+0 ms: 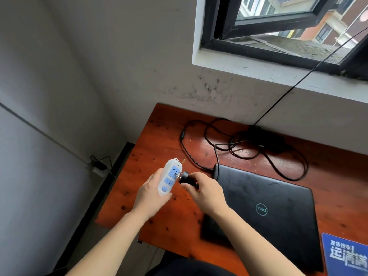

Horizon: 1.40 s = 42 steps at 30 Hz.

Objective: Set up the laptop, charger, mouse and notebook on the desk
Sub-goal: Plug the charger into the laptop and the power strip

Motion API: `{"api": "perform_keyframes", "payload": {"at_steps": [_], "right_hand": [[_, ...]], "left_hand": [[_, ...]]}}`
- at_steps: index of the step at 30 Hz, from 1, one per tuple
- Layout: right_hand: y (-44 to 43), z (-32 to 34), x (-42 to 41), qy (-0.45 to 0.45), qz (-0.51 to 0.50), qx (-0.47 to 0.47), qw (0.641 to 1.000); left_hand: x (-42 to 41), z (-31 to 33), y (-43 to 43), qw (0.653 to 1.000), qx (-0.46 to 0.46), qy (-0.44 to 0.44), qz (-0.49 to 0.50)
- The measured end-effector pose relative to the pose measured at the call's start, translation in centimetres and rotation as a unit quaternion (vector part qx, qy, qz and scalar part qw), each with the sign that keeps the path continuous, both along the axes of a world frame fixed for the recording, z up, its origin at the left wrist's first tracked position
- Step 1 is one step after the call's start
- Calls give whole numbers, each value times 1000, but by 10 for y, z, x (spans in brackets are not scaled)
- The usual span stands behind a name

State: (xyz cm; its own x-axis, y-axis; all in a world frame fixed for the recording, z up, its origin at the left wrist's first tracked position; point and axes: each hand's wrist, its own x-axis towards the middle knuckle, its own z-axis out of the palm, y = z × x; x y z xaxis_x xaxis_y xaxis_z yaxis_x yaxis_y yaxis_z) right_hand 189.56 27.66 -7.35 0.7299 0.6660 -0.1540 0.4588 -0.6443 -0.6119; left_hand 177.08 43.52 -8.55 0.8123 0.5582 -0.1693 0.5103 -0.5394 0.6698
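Head view, single frame. Table (159, 136), one: reddish wood, filling the lower right of the frame under a window (278, 26) at upper right. Laptop (274, 212), one: black, lid closed, lying flat at lower right centre. Charger brick (264, 140), one: black, at the table's far edge near the wall, its cable (199, 164) looped loosely across the wood beside the laptop's far corner. Power strip (169, 179), one: white with blue sockets, clasped in the left hand (151, 196) at frame centre. Plug (186, 179), one: black, pinched by the right hand (207, 194), prongs touching the strip's upper socket, not fully seated. Dark flat item (213, 230), one, partly hidden under the right forearm; identity unclear. Mouse pad (346, 255), one: blue, printed, lower right corner.
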Motion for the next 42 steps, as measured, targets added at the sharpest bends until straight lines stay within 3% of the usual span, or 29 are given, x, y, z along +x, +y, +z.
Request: {"api": "perform_keyframes", "payload": {"at_steps": [10, 25, 38, 42], "right_hand": [[6, 10, 12, -95, 40, -58, 993], [25, 26, 16, -72, 105, -89, 988], [4, -3, 12, -12, 28, 0, 1000], [7, -5, 23, -14, 44, -32, 998]], "left_hand": [[0, 5, 7, 989, -139, 11, -56], [14, 13, 16, 993, -17, 69, -92], [26, 19, 16, 985, -82, 73, -131], [28, 19, 14, 983, -106, 73, -129]]}}
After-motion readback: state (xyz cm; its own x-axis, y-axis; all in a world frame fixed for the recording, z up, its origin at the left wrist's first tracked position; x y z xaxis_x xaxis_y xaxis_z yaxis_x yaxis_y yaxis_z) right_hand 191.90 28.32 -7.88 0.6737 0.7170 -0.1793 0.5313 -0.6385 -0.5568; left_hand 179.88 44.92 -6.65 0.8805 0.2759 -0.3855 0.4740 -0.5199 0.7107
